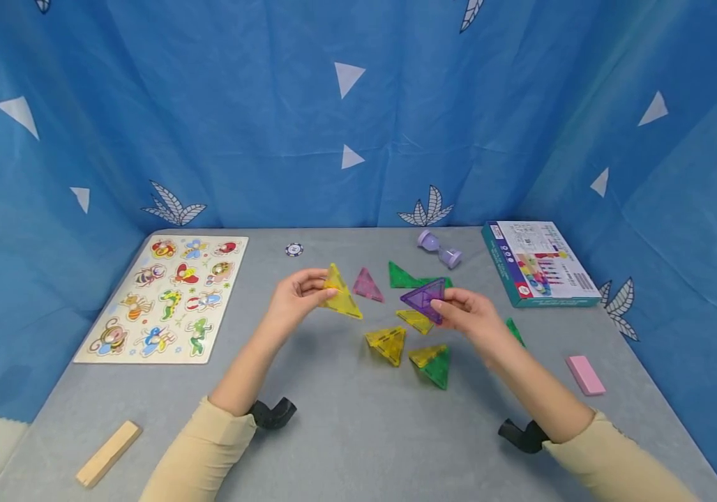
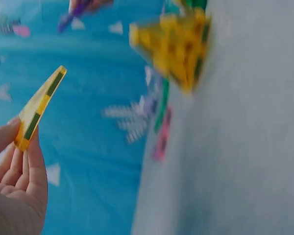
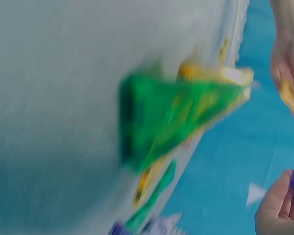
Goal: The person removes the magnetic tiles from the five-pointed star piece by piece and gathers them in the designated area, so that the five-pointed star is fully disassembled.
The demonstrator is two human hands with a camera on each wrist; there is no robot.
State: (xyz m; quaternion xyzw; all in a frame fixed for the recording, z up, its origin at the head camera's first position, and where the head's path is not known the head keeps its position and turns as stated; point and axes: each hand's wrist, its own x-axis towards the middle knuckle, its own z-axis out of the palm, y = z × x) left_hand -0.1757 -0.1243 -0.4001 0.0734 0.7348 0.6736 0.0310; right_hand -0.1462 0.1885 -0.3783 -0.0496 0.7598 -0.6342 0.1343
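My left hand (image 1: 300,296) pinches a yellow triangular magnetic tile (image 1: 342,294) between thumb and fingers, above the table. To the right, my right hand (image 1: 468,314) pinches a purple triangular magnetic tile (image 1: 425,300), its tip pointing left. Below and between the hands stand a yellow tile pyramid (image 1: 387,344) and a yellow-and-green tile pyramid (image 1: 432,364). Behind them lie a flat yellow tile (image 1: 416,321), a pink tile (image 1: 367,284) and green tiles (image 1: 405,277), partly covered by the purple one in the head view. Another green tile (image 1: 515,332) shows beside my right forearm.
An insect puzzle board (image 1: 167,298) lies at the left, a wooden block (image 1: 109,453) nearer front. A poker chip (image 1: 293,249) and a purple hourglass (image 1: 439,249) lie at the back. The right side has a game box (image 1: 540,263) and a pink block (image 1: 585,375). Blue curtains surround the table.
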